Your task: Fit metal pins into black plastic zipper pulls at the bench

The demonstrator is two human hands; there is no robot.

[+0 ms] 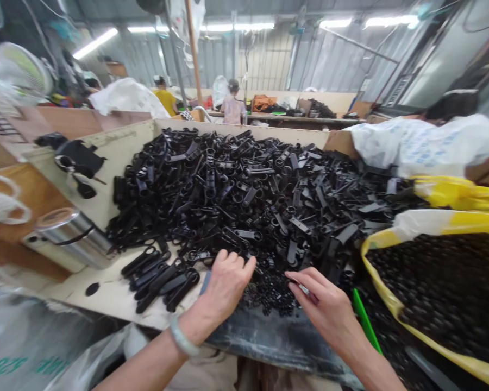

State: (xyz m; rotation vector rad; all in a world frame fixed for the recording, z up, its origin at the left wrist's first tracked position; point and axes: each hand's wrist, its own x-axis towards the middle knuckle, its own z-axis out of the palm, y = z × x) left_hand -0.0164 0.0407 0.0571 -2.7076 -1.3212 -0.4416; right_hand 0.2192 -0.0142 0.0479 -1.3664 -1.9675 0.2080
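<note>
My left hand (230, 279), a pale bangle (183, 336) on its wrist, is at the front of a big heap of black plastic parts (228, 179). Its fingers are curled inward, and whatever lies inside them is hidden. Thumb and fingertips of my right hand (324, 301) pinch together, with a small thin shiny piece (304, 289) showing between them; its kind is unclear. Between both hands lies a mound of tiny black pieces (275, 288) on a dark board (269, 336). Left of my left hand, several long black parts (158, 279) are laid side by side.
A yellow-edged sack (381, 271) full of small black pieces stands at right, beside a green strip (367, 320). A steel flask (75, 236) leans at left, near keys (75, 174). Low boards (134, 138) border the heap. Other people (233, 103) are farther back.
</note>
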